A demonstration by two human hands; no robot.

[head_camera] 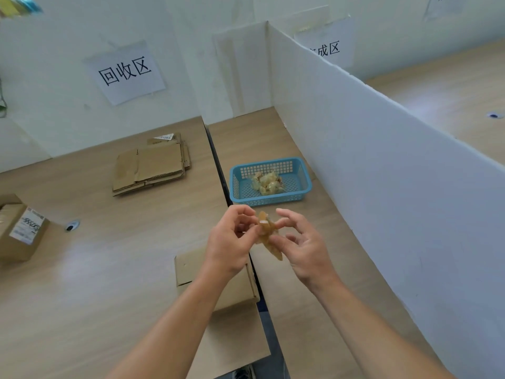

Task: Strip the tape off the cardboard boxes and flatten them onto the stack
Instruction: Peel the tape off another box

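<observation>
Between my two hands hangs a crumpled wad of brownish tape (269, 236), held above the table. My left hand (232, 239) pinches its upper part with thumb and fingertips. My right hand (303, 247) pinches it from the right, its other fingers spread. Under my left forearm lies a cardboard box (191, 269) with its flaps open. A stack of flattened cardboard (151, 165) lies at the back left. Another taped box with a white label (19, 228) stands at the left edge.
A blue plastic basket (300, 184) holding balled-up tape sits just beyond my hands. A white partition (382, 173) walls off the right side. A dark seam (218, 170) divides the two wooden tabletops. A cable hole (71, 225) is at left.
</observation>
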